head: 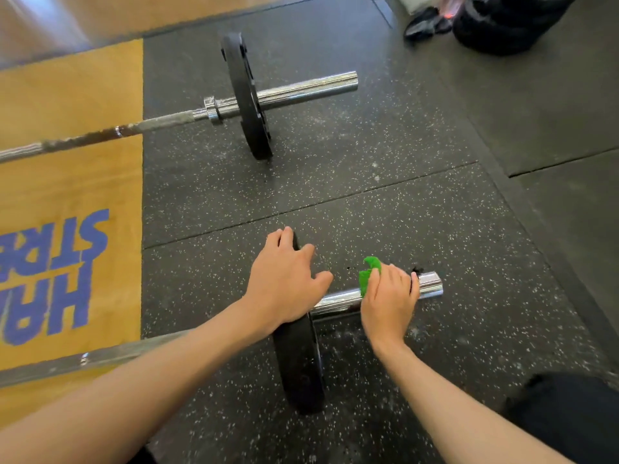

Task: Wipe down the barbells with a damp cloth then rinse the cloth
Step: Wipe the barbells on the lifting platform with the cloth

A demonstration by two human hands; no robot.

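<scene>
Two barbells lie on the black rubber floor. The near barbell's chrome sleeve [338,299] sticks out to the right of its black plate [299,366]. My left hand [284,279] rests flat on top of that plate, fingers spread. My right hand [388,296] is wrapped over the sleeve near its end, pressing a green cloth [367,274] against it; most of the cloth is hidden under the hand. The far barbell [301,90] lies further back with its own black plate [246,95] and a worn shaft running left.
A yellow platform [67,202] with blue lettering lies to the left under both shafts. A black bag [502,25] and dark shoes [423,23] sit at the top right. My dark-clad knee [569,413] is at the lower right.
</scene>
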